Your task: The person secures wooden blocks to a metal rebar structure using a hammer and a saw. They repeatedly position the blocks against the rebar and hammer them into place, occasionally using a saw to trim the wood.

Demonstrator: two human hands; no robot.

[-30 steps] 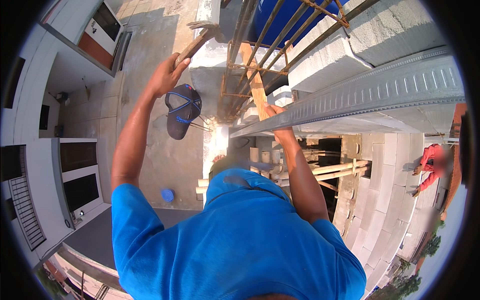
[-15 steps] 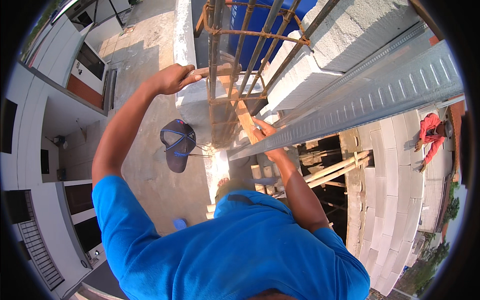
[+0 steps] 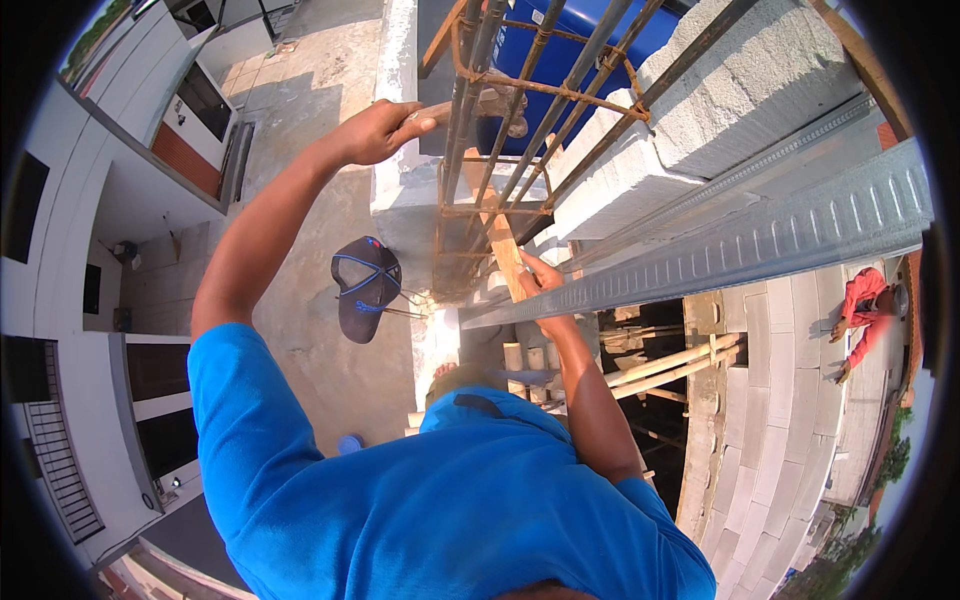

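Observation:
My left hand (image 3: 380, 132) is closed around the wooden handle of a hammer (image 3: 432, 115). The hammer's head lies partly behind the rusty bars of a rebar cage (image 3: 545, 88), beyond the far end of a wooden strip (image 3: 503, 245). That strip slants down among the bars toward me. Around its near end, my right hand (image 3: 545, 290) is closed, beside a ribbed metal channel (image 3: 740, 245); some of its fingers are hidden.
White blocks (image 3: 740, 90) and a blue tank (image 3: 575, 30) stand beyond the cage. A dark cap (image 3: 366, 285) hangs near wires at left. Bamboo poles (image 3: 680, 362) cross a dark opening at right. A person in red (image 3: 862, 320) works by the block wall.
My left hand and the hammer have moved farther away, off the strip's far end. The whole view has shifted slightly. My right hand still grips the strip.

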